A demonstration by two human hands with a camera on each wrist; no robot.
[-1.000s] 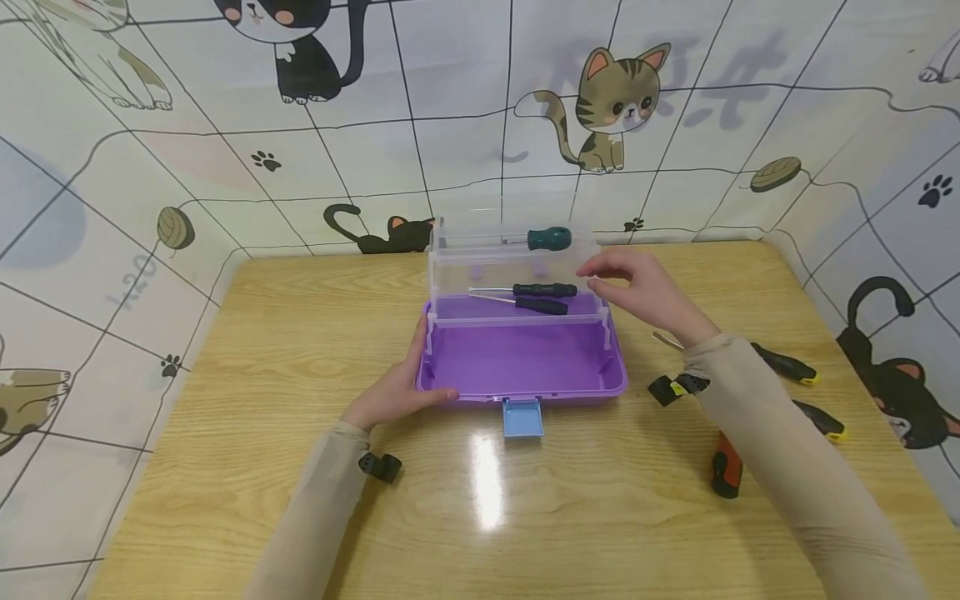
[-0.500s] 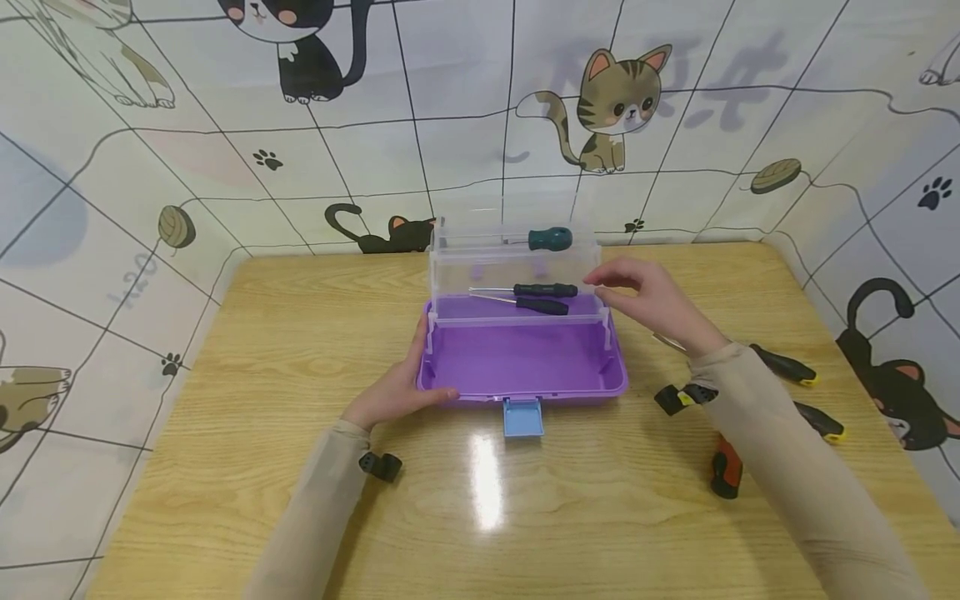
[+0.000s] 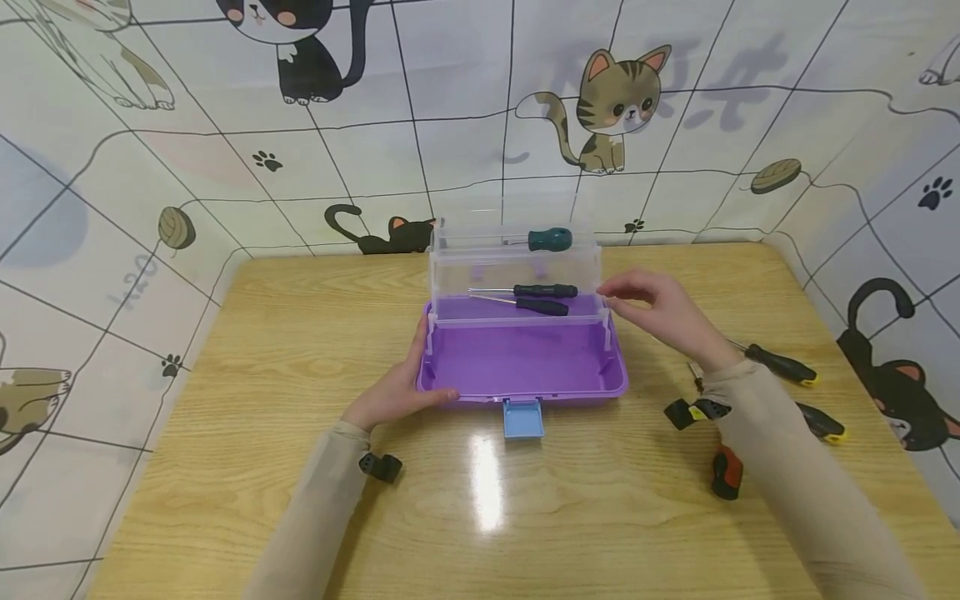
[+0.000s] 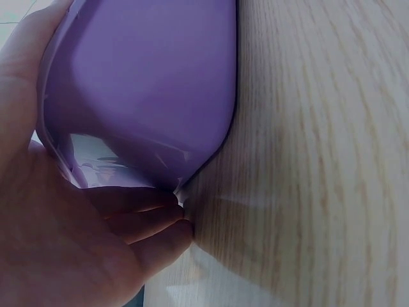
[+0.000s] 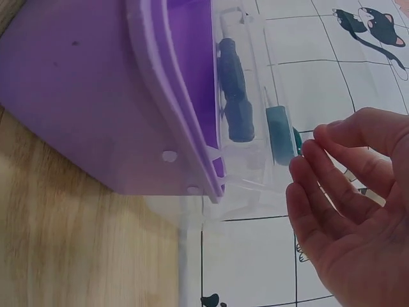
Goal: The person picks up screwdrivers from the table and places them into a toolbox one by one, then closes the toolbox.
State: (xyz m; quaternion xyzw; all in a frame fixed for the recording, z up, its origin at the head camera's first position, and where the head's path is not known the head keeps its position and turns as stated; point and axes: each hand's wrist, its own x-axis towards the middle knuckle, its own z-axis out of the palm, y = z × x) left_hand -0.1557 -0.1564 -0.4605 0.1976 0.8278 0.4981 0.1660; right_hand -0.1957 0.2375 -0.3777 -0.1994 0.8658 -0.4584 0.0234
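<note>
– On the table, toolbox w/ 2 black screwdrivers in the lower tray, green screwdriver higher up. Grip?
– L hand clamped round toolbox's L front corner, thumb on front rim. R hand by lower tray's R end, fingers loosely bent, no tool held AFAICT.
– Touching it?
– Can't tell. Tip: L shd pin toolbox so it doesn't slide; R shd clear the edge w/o a bump, prob. swinging wide, as a knock cd roll those screwdrivers.
</note>
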